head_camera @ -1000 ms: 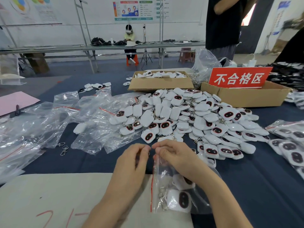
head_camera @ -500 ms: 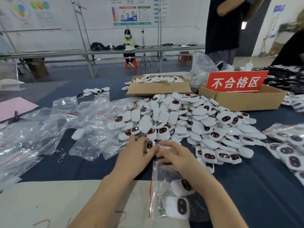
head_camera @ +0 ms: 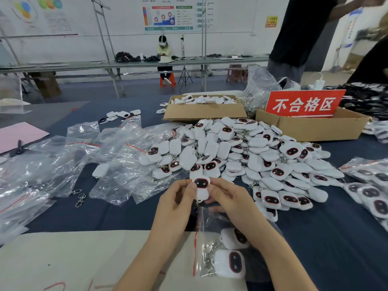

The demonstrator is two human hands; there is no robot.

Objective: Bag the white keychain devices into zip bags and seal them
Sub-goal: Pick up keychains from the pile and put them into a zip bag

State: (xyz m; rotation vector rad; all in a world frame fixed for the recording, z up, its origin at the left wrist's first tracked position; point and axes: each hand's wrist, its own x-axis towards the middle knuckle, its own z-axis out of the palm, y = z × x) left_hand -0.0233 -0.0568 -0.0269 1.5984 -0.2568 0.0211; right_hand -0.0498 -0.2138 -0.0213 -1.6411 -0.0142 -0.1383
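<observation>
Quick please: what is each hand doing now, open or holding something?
Left hand: pinches the white keychain device.
Right hand: pinches the same device from the other side.

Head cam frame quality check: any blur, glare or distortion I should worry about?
Head view: even, soft light, few shadows; the keychain device pinched between left hand and right hand looks slightly soft, the red sign crisp; glare patches on the empty zip bags; the standing person's arm top right is motion-smeared; wide-angle lens tilts the wall posts.

Device pile [head_camera: 247, 156] behind zip bag [head_camera: 220, 244], empty bags [head_camera: 84, 160] left, boxes [head_camera: 204, 110] beyond.
</observation>
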